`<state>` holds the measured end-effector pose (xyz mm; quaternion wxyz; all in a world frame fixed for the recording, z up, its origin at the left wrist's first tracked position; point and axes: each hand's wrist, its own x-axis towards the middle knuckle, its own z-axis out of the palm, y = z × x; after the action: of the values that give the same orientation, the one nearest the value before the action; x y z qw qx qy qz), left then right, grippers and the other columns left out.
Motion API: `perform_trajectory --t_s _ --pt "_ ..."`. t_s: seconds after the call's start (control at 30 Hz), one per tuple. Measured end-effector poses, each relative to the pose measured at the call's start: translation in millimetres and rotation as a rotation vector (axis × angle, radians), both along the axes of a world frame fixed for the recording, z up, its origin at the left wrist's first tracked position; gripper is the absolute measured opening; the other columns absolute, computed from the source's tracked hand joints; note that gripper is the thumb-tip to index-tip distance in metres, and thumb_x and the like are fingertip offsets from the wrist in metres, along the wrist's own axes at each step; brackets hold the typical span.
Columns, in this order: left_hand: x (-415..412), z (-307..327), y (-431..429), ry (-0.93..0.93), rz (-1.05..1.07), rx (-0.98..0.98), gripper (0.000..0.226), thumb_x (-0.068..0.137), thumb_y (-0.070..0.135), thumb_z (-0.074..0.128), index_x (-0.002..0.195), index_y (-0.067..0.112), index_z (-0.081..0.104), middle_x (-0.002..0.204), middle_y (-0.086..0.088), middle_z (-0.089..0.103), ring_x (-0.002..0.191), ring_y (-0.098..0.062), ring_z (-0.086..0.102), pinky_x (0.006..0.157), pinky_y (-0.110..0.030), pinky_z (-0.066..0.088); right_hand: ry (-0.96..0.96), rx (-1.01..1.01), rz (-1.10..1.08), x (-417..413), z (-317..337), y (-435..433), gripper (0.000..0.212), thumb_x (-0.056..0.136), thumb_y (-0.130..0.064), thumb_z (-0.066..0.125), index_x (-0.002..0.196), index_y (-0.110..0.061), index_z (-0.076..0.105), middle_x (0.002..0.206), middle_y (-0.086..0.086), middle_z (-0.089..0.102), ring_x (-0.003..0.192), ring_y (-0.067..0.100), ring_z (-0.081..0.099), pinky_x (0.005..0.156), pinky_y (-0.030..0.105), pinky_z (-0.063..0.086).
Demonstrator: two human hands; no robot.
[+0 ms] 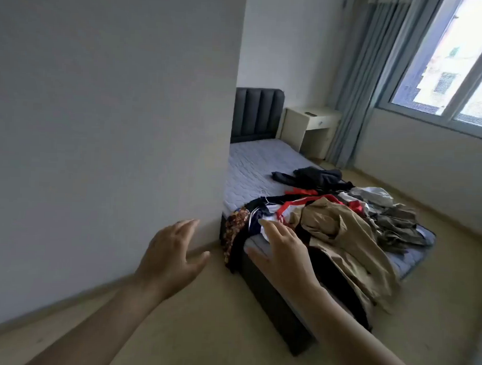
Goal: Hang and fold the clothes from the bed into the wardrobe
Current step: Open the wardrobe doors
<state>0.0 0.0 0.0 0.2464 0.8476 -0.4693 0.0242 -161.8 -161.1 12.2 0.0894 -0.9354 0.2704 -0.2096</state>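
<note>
Quilted matt mattress (251, 166), cloth clothes (342, 229)

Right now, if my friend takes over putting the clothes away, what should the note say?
Left hand: open, empty, raised near the white wall corner.
Right hand: open, empty, reaching toward the heap of mixed clothes at the foot of the grey quilted bed.
Clothes: crumpled tan jacket on top, brown flowered cloth hanging off the corner, dark garment apart, farther up. A thin white wire hanger lies by the heap.
Done: nothing visibly.
Left: hang or fold everything; the wardrobe is not in view.
</note>
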Motion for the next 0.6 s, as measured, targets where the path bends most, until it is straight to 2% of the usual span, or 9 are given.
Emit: perform_trajectory --t_s 0.1,0.2,0.37,0.47,0.53,0.6 --pt "30 -9 31 0.085 0.131 -0.011 0.072 0.085 0.047 0.059 0.146 0.020 0.033 0.149 0.002 0.038 0.137 -0.013 0.032 0.110 -0.026 0.025 -0.015 0.058 0.104 48 -3 15 0.060 0.086 -0.048 0.063 0.136 -0.018 0.048 0.131 -0.002 0.056 0.120 0.017 0.052 0.093 0.030 0.046" --pt "53 -12 62 0.106 0.267 -0.034 0.071 0.084 0.046 0.063 0.144 0.017 0.039 0.147 0.000 0.042 0.135 -0.016 0.037 0.109 -0.029 0.029 0.004 0.093 0.229 97 -4 32 0.062 0.086 -0.046 0.062 0.139 -0.018 0.046 0.134 -0.001 0.055 0.121 0.018 0.052 0.095 0.030 0.044" --pt "79 -10 102 0.114 0.461 -0.073 0.064 0.084 0.042 0.065 0.139 0.016 0.045 0.141 0.000 0.049 0.126 -0.019 0.049 0.104 -0.030 0.037 -0.017 0.114 0.445 170 -10 49 0.058 0.089 -0.050 0.058 0.138 -0.021 0.046 0.132 -0.004 0.056 0.112 0.017 0.058 0.085 0.031 0.047" --pt "86 -10 121 0.134 0.601 -0.129 0.062 0.085 0.040 0.065 0.139 0.017 0.045 0.140 0.001 0.050 0.107 -0.023 0.061 0.095 -0.031 0.045 -0.003 0.125 0.607 214 -13 63 0.057 0.090 -0.053 0.054 0.138 -0.023 0.046 0.135 -0.005 0.054 0.115 0.015 0.057 0.088 0.028 0.046" --pt "89 -8 132 0.131 0.698 -0.166 0.061 0.086 0.040 0.064 0.139 0.019 0.044 0.140 0.003 0.049 0.104 -0.019 0.062 0.092 -0.028 0.045 -0.008 0.127 0.713 239 -12 75 0.056 0.090 -0.053 0.054 0.137 -0.022 0.047 0.135 -0.005 0.055 0.115 0.014 0.057 0.089 0.025 0.046" --pt "90 -6 145 0.114 0.810 -0.184 0.060 0.086 0.042 0.063 0.139 0.020 0.044 0.140 0.005 0.049 0.110 -0.017 0.059 0.093 -0.026 0.043 -0.010 0.113 0.833 266 -7 92 0.055 0.091 -0.052 0.054 0.136 -0.021 0.048 0.132 -0.004 0.058 0.113 0.013 0.058 0.089 0.024 0.047"
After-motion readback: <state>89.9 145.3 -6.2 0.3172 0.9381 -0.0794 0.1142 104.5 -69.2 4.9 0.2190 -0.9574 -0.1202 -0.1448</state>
